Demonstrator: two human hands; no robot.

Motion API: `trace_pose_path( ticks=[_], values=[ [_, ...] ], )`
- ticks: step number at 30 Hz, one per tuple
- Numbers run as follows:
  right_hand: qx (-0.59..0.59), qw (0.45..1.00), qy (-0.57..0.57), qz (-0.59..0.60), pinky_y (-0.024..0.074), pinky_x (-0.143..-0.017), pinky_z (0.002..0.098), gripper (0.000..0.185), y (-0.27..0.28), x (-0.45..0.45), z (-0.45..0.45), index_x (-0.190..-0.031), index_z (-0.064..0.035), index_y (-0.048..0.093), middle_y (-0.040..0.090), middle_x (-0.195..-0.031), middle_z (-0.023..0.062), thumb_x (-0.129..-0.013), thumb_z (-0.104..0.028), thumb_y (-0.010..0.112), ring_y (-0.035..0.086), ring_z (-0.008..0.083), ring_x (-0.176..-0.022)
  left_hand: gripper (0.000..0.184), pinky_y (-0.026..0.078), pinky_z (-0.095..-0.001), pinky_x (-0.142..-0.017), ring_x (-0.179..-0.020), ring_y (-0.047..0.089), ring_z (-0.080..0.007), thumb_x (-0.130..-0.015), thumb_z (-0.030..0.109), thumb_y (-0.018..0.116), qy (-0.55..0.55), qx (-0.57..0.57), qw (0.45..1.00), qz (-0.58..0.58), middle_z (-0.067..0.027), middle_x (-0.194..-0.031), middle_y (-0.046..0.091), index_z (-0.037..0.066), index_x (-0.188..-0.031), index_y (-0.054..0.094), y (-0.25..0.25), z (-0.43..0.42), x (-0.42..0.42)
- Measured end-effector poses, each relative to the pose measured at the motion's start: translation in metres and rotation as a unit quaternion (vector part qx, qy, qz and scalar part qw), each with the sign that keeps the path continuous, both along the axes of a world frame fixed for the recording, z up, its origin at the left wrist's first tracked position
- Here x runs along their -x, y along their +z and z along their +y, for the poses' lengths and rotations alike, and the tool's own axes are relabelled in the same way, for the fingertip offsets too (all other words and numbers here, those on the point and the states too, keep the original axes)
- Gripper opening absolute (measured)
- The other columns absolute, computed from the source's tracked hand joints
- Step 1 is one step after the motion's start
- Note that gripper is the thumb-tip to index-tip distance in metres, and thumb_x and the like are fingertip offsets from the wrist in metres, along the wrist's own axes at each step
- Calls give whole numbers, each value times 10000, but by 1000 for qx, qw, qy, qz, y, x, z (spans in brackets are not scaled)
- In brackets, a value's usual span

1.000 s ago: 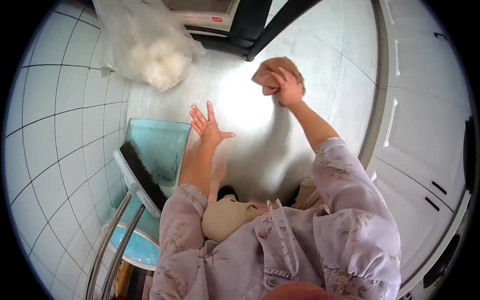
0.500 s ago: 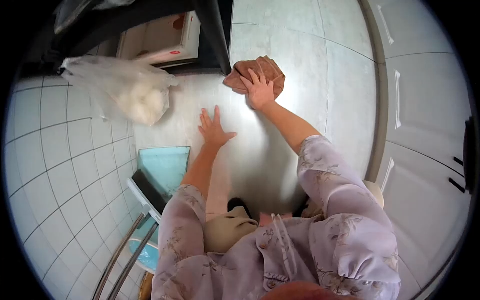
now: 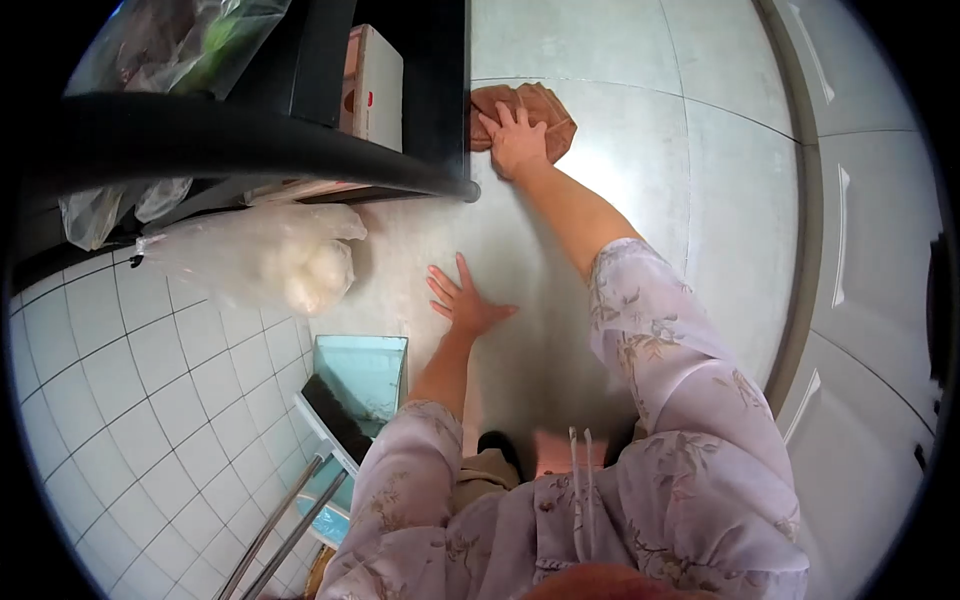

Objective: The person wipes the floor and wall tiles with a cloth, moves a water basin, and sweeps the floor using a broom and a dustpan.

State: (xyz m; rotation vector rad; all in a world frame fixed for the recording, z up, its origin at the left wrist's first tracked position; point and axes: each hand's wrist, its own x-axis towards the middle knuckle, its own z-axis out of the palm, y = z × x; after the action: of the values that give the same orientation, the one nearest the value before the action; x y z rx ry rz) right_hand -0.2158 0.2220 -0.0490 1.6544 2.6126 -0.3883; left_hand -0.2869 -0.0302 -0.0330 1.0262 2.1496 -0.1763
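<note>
My right hand (image 3: 520, 146) lies flat with spread fingers on a crumpled brown cloth (image 3: 552, 118), pressing it against the pale tiled floor (image 3: 600, 200). The cloth's left edge meets the side of a black rack (image 3: 433, 100). Nearer to me, my left hand (image 3: 469, 303) is spread palm down at the floor, holding nothing; whether its palm bears on the floor I cannot tell. To its left hangs a clear plastic bag (image 3: 225, 255) with round whitish things (image 3: 308, 272) inside.
A blue dustpan (image 3: 375, 352) and a dark-bristled broom (image 3: 335, 418) stand by the white tiled wall (image 3: 140, 390) at left. White cabinet doors (image 3: 870, 230) line the right side. The rack carries a box (image 3: 376, 90) and a plastic bag with something green (image 3: 215, 45).
My right hand has slid the brown cloth farther forward along the rack's side. My left hand keeps its place on the floor while the whole view has shifted.
</note>
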Motion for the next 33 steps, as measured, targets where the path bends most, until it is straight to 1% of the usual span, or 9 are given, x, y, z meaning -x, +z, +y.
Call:
trace_pose_path(
  ticks=[9, 14, 18, 21, 24, 28, 29, 30, 33],
  values=[
    [33, 968, -207, 134, 361, -910, 536, 398, 8, -44, 73, -1249, -206, 479, 381, -1314, 78, -852, -190, 482, 346, 328, -1196, 1418, 25, -627, -1029, -1328, -222, -432, -487, 475, 850, -10, 19, 1000, 12, -264, -1409, -300, 238, -1417, -194, 0, 5, 0],
    [-65, 989, 0, 133, 454, -817, 489, 433, 87, -98, -27, -1187, -216, 544, 423, -1289, 57, -758, -167, 560, 481, 314, -1067, 1421, 43, -635, -1025, -1333, -210, -433, -485, 505, 838, -26, 21, 999, 21, -267, -1412, -292, 241, -1414, -205, 0, 1, -6],
    [-34, 969, 244, 24, 441, -799, 493, 424, 31, -116, -161, -1179, -236, 554, 406, -1303, 38, -757, -198, 566, 449, 286, -1101, 1441, 47, -642, -1017, -1333, -206, -434, -464, 513, 843, -25, 8, 999, 25, -272, -1414, -282, 244, -1409, -210, -6, 1, -4],
    [3, 960, 274, 56, 441, -793, 457, 485, 8, -134, -175, -1211, -226, 529, 402, -1293, 39, -733, -185, 602, 441, 278, -1084, 1428, 22, -638, -1020, -1331, -217, -431, -461, 500, 851, -13, 5, 1000, 13, -276, -1407, -293, 233, -1424, -170, -4, 0, -2],
    [20, 986, 167, 23, 429, -818, 526, 499, 11, -125, -134, -1274, -209, 472, 393, -1320, 55, -781, -165, 538, 445, 305, -1073, 1413, 15, -638, -1020, -1330, -224, -429, -483, 488, 850, -21, -22, 999, 19, -281, -1407, -288, 232, -1423, -173, -11, -4, -1],
    [-84, 988, -37, 123, 462, -824, 437, 470, 2, -139, -49, -1165, -182, 563, 494, -1204, 99, -703, -107, 596, 464, 325, -1102, 1397, 10, -635, -1021, -1332, -214, -433, -505, 483, 845, -20, -11, 1000, 19, -288, -1414, -267, 235, -1422, -180, -9, -2, 0],
    [-72, 976, -38, 202, 449, -865, 393, 389, 0, -155, -27, -1126, -139, 592, 549, -1116, 132, -741, -85, 568, 519, 297, -1037, 1397, 10, -635, -1021, -1332, -214, -433, -505, 483, 845, -16, -9, 1000, 18, -288, -1414, -267, 235, -1422, -180, -9, -3, 1],
    [282, 869, -167, 370, 488, -759, 331, 406, 37, -174, -18, -1178, -110, 560, 599, -983, 129, -773, -89, 553, 585, 244, -874, 1401, 6, -636, -1021, -1330, -222, -432, -506, 483, 844, -21, -23, 999, 11, -285, -1410, -279, 233, -1419, -188, -10, -3, 0],
    [387, 638, -306, 592, 492, -751, 282, 431, 107, -244, -39, -1216, -60, 514, 586, -1025, 83, -821, -202, 613, 575, 177, -892, 1406, 1, -636, -1022, -1326, -233, -431, -509, 481, 844, -25, -23, 999, 6, -283, -1402, -296, 226, -1416, -199, -3, -5, -1]
  ],
)
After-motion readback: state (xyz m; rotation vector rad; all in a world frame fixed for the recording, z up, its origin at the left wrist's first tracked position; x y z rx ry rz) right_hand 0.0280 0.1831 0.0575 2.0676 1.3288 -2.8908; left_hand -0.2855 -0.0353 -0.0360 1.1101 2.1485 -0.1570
